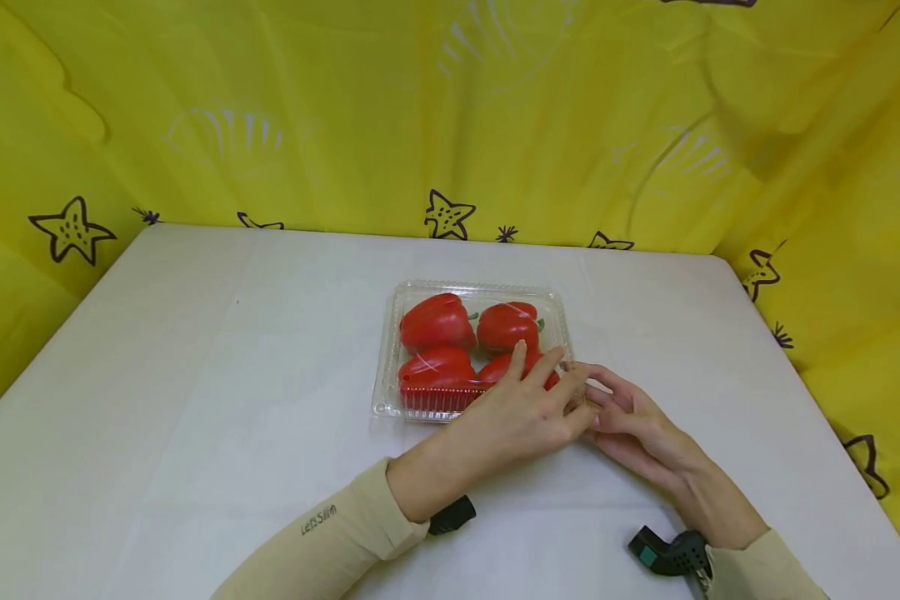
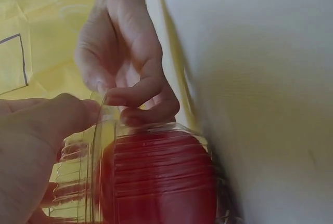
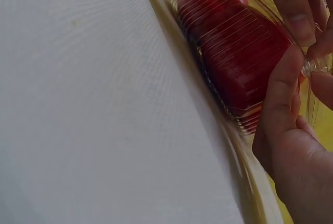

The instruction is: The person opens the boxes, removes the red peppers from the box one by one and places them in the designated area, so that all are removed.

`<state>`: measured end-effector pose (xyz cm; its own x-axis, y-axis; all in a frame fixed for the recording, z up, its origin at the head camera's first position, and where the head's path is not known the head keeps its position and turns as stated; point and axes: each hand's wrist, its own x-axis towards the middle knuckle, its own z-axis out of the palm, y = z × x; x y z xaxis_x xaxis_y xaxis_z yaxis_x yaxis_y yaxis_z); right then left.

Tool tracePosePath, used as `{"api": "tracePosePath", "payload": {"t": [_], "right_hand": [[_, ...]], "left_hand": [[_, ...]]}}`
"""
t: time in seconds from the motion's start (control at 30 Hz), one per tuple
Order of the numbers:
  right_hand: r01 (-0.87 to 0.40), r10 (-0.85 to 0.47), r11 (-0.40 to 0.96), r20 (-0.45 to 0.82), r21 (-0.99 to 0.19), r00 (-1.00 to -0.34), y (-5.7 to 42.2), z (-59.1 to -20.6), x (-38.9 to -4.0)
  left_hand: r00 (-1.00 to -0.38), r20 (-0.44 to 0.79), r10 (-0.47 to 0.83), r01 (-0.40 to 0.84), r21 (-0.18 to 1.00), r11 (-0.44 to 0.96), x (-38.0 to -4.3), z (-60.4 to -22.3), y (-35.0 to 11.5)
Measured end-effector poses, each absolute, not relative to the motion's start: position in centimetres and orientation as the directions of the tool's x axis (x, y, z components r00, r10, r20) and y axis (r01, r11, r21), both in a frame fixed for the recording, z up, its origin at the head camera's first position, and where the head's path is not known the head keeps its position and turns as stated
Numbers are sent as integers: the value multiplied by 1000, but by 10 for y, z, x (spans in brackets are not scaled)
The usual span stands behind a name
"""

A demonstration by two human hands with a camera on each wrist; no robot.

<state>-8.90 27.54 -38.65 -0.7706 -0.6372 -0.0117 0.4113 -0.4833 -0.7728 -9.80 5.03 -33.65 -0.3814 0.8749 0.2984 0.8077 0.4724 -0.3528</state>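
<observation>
A clear plastic clamshell container lies on the table with several red bell peppers inside, their green stems showing. Its lid covers them. At the near right corner, my left hand reaches across the lid with some fingers spread over the top, its thumb and forefinger pinching the rim. From the right, my right hand pinches the same corner's edge between thumb and fingertips. In the right wrist view, the fingertips of both hands meet around the plastic rim. Whether the rim there is snapped together is hidden.
A white-covered table surrounds the container. Yellow patterned cloth hangs behind the table and at both sides. Black wrist devices show by both sleeves.
</observation>
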Motion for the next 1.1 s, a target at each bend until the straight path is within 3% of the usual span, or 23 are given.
{"api": "tracePosePath", "payload": {"t": [0.5, 0.7, 0.87, 1.1], "right_hand": [[406, -644, -541, 52, -737, -764, 272, -386, -89], [340, -601, -471, 14, -814, -799, 269, -383, -88], [302, -581, -375, -32, -877, -813, 272, -379, -88], [183, -519, -153, -79, -971, -851, 275, -371, -87]], "left_hand": [[-311, 388, 868, 726, -492, 480, -95, -346, 55], [-290, 434, 853, 715, -494, 495, -95, -344, 57], [-335, 407, 850, 726, -463, 509, -94, -340, 58], [-433, 376, 819, 788, -285, 547, -91, -335, 54]]}}
